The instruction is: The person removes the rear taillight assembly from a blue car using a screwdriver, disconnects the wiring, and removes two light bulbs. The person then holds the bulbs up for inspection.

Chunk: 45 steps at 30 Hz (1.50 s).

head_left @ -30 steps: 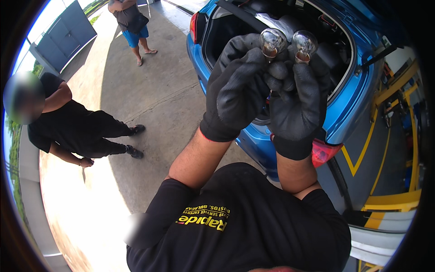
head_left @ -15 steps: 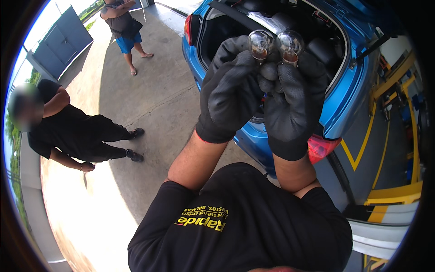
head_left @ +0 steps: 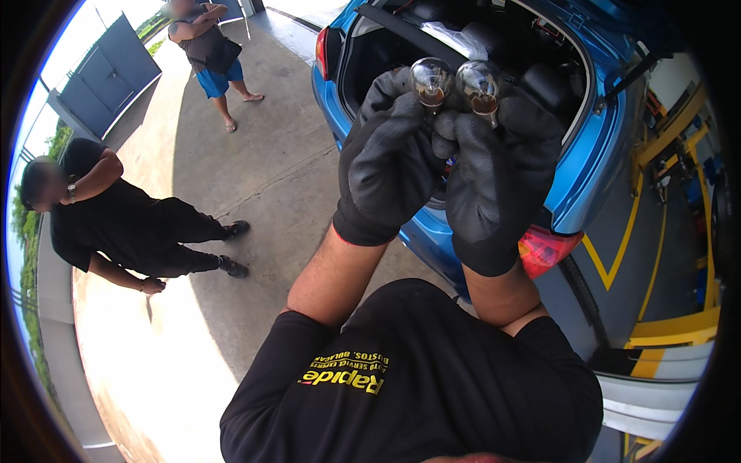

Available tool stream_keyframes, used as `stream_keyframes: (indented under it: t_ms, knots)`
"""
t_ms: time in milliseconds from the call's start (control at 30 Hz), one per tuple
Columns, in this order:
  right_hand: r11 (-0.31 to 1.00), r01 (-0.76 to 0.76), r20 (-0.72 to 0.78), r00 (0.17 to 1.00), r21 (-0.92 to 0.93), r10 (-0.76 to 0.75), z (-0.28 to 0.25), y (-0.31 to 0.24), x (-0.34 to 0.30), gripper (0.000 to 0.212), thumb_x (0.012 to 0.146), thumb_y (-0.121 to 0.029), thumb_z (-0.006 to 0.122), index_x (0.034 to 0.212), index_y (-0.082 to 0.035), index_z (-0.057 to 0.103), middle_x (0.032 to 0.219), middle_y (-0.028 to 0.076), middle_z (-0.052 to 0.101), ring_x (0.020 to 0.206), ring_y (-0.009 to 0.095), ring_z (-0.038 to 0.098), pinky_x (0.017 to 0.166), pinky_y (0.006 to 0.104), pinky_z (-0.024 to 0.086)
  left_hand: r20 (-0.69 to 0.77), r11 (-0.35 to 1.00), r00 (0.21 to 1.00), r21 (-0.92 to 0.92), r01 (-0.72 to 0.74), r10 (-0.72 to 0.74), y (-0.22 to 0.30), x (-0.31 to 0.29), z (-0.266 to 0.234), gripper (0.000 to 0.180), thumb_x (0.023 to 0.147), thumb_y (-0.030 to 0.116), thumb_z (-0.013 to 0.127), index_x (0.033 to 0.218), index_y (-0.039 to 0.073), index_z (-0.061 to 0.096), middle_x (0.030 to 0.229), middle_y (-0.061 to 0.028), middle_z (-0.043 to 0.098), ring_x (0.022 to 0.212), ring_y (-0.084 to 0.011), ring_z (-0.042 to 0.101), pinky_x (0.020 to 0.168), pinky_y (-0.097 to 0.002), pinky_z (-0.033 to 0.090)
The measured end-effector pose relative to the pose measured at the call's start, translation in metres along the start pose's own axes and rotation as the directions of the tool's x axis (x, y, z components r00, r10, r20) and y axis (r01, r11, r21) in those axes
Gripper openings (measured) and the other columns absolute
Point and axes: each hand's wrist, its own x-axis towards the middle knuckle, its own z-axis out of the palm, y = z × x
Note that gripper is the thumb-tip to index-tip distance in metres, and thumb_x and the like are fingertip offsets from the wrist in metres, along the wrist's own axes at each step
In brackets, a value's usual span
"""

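Two small clear glass car bulbs are held up side by side, glass upward, in front of the open boot. My left hand, in a black work glove, pinches the left bulb by its base. In a matching glove, my right hand grips the right bulb low down, and this bulb leans slightly. The glass of both looks greyish, with a brownish patch near the base. The gloved fingers of both hands meet between the bulbs and hide most of their metal bases.
Behind my hands stands a blue hatchback with its tailgate raised and a red tail light near my right wrist. A person in black stands at left, another in blue shorts farther back. Yellow lift parts are at right.
Both bulbs have shifted a little left and slightly down with my hands, and the right one has tilted. The grip of both hands stays the same.
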Motion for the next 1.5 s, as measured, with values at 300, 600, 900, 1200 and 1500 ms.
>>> stream_keyframes:
  t_ms: [300,600,900,1200,1500]
  knots:
    - [0.998,0.055,0.020,0.998,-0.026,-0.054,-0.001,-0.001,-0.003,0.041,0.088,0.016,0.073,0.120,-0.003,0.058,0.123,0.017,0.065,0.095,0.023,0.074,0.077,0.0334,0.065,0.020,0.998,0.998,0.016,-0.061,0.061,-0.007,-0.005,-0.001,0.029,0.111,0.011,0.047,0.139,0.004,0.050,0.121,-0.0174,0.071,0.103,-0.0222,0.075,0.085,-0.0317,0.064]
    - [1.000,-0.024,-0.008,1.000,0.011,0.024,-0.003,-0.006,-0.005,0.039,0.089,0.015,0.072,0.121,-0.003,0.059,0.120,0.017,0.067,0.093,0.023,0.075,0.077,0.0339,0.066,0.033,0.998,0.999,-0.036,0.043,-0.042,-0.002,-0.006,0.005,0.029,0.111,0.012,0.048,0.138,0.003,0.052,0.117,-0.0177,0.071,0.101,-0.0220,0.074,0.085,-0.0323,0.063]
    - [0.992,-0.085,-0.017,0.996,0.094,0.087,-0.001,-0.006,-0.005,0.038,0.092,0.011,0.072,0.125,-0.004,0.059,0.115,0.014,0.070,0.092,0.021,0.075,0.076,0.0325,0.065,0.077,0.987,0.991,0.111,-0.115,0.107,-0.010,-0.008,0.004,0.027,0.110,0.012,0.050,0.135,0.002,0.053,0.112,-0.0170,0.072,0.099,-0.0221,0.074,0.083,-0.0323,0.063]
    - [0.988,-0.152,-0.014,0.988,0.035,0.153,-0.007,-0.005,-0.002,0.025,0.100,-0.004,0.068,0.125,-0.007,0.066,0.107,0.009,0.076,0.068,0.005,0.062,0.055,0.0212,0.042,0.015,0.995,0.999,0.084,0.047,-0.048,0.006,-0.008,0.002,0.023,0.110,0.012,0.051,0.130,0.002,0.056,0.109,-0.0184,0.073,0.093,-0.0226,0.074,0.081,-0.0339,0.063]
    - [0.899,-0.326,0.030,0.943,0.293,0.332,-0.028,0.000,0.001,0.041,0.111,-0.029,0.049,0.128,0.005,0.064,0.100,0.017,0.074,0.065,0.015,0.065,0.069,0.0333,0.060,-0.022,0.994,1.000,0.109,0.009,-0.006,0.007,-0.009,0.009,0.021,0.110,0.011,0.052,0.128,0.002,0.056,0.106,-0.0193,0.074,0.092,-0.0217,0.074,0.083,-0.0349,0.062]
